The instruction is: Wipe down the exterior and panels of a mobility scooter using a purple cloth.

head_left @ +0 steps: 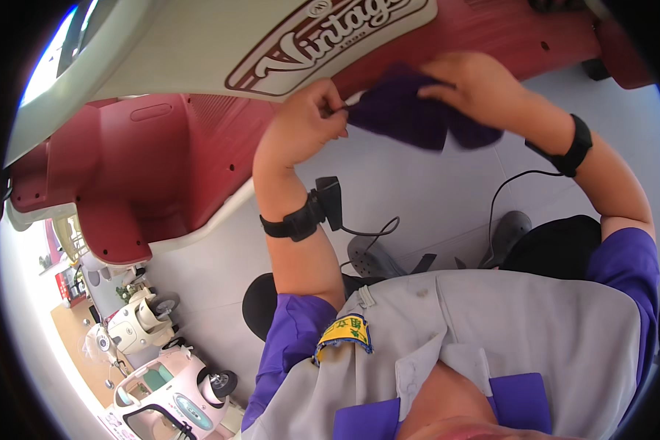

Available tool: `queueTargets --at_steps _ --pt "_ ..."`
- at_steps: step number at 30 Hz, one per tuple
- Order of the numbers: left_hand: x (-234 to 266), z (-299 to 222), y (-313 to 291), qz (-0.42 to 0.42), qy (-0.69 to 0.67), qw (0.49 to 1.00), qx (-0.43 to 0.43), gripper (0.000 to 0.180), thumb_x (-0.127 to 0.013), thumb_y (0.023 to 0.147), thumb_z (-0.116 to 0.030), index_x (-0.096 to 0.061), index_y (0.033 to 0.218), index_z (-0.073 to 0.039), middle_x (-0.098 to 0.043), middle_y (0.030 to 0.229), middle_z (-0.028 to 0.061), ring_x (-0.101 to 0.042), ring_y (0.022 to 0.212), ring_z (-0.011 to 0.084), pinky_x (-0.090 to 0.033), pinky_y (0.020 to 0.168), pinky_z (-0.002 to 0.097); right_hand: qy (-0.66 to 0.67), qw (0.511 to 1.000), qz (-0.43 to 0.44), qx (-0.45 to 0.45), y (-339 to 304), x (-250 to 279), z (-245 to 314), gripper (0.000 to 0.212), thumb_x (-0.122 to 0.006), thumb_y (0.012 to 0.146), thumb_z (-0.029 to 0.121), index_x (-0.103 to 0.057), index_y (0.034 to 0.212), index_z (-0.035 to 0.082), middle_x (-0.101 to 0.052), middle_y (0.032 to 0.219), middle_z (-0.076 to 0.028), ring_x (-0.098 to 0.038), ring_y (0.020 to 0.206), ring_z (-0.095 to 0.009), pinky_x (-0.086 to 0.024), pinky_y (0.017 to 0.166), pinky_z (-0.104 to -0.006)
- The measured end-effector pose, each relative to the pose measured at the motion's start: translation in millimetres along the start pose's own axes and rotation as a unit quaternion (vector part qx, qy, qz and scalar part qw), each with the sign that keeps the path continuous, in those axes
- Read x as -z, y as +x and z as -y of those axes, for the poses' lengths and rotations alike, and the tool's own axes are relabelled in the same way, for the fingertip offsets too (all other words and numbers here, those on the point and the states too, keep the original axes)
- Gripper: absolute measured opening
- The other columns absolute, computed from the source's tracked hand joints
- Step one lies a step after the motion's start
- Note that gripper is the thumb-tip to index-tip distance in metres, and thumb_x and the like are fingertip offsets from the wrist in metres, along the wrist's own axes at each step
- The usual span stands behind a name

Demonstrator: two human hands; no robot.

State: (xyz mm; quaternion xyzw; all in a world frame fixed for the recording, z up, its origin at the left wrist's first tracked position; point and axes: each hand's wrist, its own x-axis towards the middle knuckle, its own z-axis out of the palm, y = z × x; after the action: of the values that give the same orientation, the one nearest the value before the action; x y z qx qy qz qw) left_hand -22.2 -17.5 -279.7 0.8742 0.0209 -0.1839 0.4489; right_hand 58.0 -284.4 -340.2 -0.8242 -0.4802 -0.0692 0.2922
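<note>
A dark purple cloth [400, 110] is stretched between my two hands, a split or fold hanging at its lower edge. My left hand [304, 125] pinches its left corner, thumb and fingers pressed together. Fingers of my right hand [477, 84] are closed over the cloth's right part; some of that grip is hidden by blur and folds. Just behind the hands is a vehicle body with a cream panel [198, 48] bearing a brown-red printed emblem. Beneath that panel runs its red plastic floor and seat base [139, 154].
Black bands [297, 220] sit on my forearms, with thin cables [502, 191] running down from them. My grey clogs [374, 257] rest on the pale tiled floor [198, 293]. At the lower left stand a cream scooter [136, 323] and a small pink vehicle [165, 389].
</note>
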Motion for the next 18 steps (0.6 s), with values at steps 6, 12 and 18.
queueTargets --at_steps 6,12,18 --pt "9 -37 -1 -0.041 -0.01 0.999 -0.021 0.01 -0.055 0.088 0.0 -0.045 0.087 -0.003 -0.065 0.11 0.0149 -0.068 0.072 0.0146 -0.05 0.059 0.0232 0.198 0.948 0.107 -0.225 -3 46 18 0.034 -0.064 0.089 0.028 -0.064 0.104 -0.002 -0.065 0.091 -0.02 -0.063 0.085 -0.034 -0.049 0.074 -0.0391" --pt "-22 -65 9 -0.04 -0.032 0.998 -0.027 0.011 -0.053 0.081 0.002 -0.042 0.084 -0.001 -0.06 0.087 0.0102 -0.068 0.068 0.0161 -0.048 0.054 0.0249 0.088 0.979 -0.023 -0.183 -42 65 -9 0.035 -0.07 0.085 0.022 -0.061 0.112 0.002 -0.06 0.078 -0.008 -0.056 0.071 -0.021 -0.047 0.07 -0.0316" --pt "-60 -65 25 -0.013 -0.055 0.995 -0.08 0.013 -0.054 0.08 0.003 -0.044 0.085 -0.002 -0.047 0.073 0.0018 -0.059 0.066 0.0079 -0.044 0.058 0.0222 0.255 0.897 0.223 -0.285 -81 108 -29 0.036 -0.071 0.084 0.024 -0.064 0.109 -0.001 -0.065 0.107 -0.013 -0.062 0.095 -0.023 -0.049 0.083 -0.0326"
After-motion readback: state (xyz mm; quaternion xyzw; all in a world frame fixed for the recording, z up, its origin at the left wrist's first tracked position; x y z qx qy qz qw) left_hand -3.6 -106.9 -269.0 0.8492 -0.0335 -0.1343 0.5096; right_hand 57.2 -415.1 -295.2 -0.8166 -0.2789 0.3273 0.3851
